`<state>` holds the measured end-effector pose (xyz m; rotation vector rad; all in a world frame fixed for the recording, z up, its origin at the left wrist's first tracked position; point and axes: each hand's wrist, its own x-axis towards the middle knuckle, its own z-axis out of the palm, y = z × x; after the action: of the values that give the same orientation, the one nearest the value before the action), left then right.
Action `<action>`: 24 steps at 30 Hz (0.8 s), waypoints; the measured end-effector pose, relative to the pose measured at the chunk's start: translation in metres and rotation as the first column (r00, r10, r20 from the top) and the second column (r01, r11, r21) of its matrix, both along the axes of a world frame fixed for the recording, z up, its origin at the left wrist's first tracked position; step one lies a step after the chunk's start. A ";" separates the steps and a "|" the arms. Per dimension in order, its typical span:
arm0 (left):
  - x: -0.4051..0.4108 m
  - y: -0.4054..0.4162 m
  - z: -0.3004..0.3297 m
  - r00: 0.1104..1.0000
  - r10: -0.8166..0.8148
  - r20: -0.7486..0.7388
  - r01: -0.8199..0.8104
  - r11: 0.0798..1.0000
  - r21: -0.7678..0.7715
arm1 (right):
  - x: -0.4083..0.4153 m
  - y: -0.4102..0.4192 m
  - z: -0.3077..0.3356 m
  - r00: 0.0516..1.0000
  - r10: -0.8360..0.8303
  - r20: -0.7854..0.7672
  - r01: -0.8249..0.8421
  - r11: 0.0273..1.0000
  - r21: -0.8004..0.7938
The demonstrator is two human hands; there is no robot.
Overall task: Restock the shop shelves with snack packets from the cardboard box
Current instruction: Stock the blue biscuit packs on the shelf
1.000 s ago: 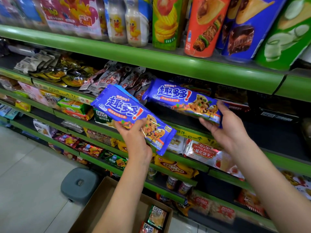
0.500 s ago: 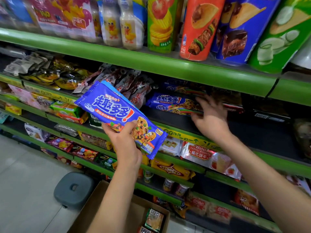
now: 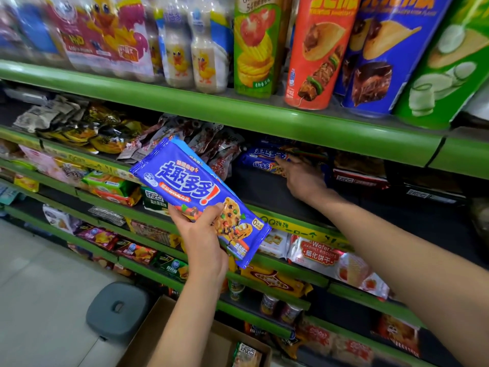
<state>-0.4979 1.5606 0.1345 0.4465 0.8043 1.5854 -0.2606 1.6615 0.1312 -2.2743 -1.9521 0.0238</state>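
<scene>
My left hand point(image 3: 203, 234) grips blue cookie packets point(image 3: 195, 192) by their lower edge, held tilted in front of the shelves; a second packet's edge shows behind the front one. My right hand point(image 3: 301, 178) reaches deep into the dark second shelf point(image 3: 264, 192), fingers stretched onto a blue cookie packet point(image 3: 260, 162) that lies flat at the back. The hand hides that packet's right part. The cardboard box point(image 3: 164, 329) stands on the floor below my left forearm, with a green snack packet point(image 3: 246, 353) inside.
Tall crisp tubes point(image 3: 315, 51) and duck-printed drink bottles point(image 3: 180, 51) fill the top green shelf. Brown snack pouches point(image 3: 211, 144) lie left of the shelved packet. Wafer packs point(image 3: 322, 255) sit one shelf lower. A grey stool point(image 3: 119, 311) stands on the tiled floor beside the box.
My right hand laid its blue packet on the second shelf and pushed it further back. My left hand stays in front of the shelves with its packets.
</scene>
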 end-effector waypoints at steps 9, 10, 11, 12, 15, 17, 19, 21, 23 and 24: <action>0.004 0.003 -0.004 0.999 0.017 0.029 -0.018 1.000 0.021 | 0.003 0.014 -0.006 1.000 0.024 -0.002 -0.024 1.000 0.017; 0.004 0.003 -0.004 0.999 0.018 0.035 -0.019 1.000 0.023 | 0.007 0.014 -0.005 1.000 0.009 -0.024 -0.009 1.000 0.014; 0.004 0.004 -0.004 0.999 0.016 0.040 -0.017 1.000 0.023 | 0.010 0.014 -0.005 0.999 -0.006 -0.041 0.007 1.000 0.013; 0.005 0.004 -0.004 0.999 0.013 0.046 -0.014 1.000 0.023 | 0.013 0.014 -0.005 0.999 -0.016 -0.050 0.017 1.000 0.018; 0.006 0.005 -0.002 0.998 0.004 0.063 -0.004 1.000 0.013 | 0.017 0.013 -0.006 0.998 -0.013 -0.055 0.013 1.000 0.016; 0.007 0.007 0.001 0.997 -0.006 0.082 0.007 1.000 -0.016 | 0.016 0.011 -0.002 0.993 -0.016 -0.117 0.017 1.000 0.013; 0.010 0.007 0.004 0.995 -0.013 0.103 0.015 1.000 -0.024 | 0.007 0.003 0.008 0.966 -0.012 -0.259 0.040 0.993 0.107; 0.014 0.009 0.007 0.993 -0.016 0.119 0.020 0.999 -0.035 | -0.011 -0.014 0.022 0.908 0.056 -0.415 0.056 0.966 0.251; 0.018 0.010 0.009 0.991 -0.010 0.137 0.018 0.998 -0.053 | -0.035 -0.043 0.035 0.827 0.166 -0.537 0.038 0.937 0.348; 0.019 0.011 0.010 0.989 -0.005 0.147 0.014 0.998 -0.056 | -0.046 -0.060 0.040 0.774 0.233 -0.589 0.012 0.925 0.380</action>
<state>-0.4786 1.5714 0.1441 0.2883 0.7314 1.5631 -0.3062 1.6011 0.1714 -1.6139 -1.5602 0.3566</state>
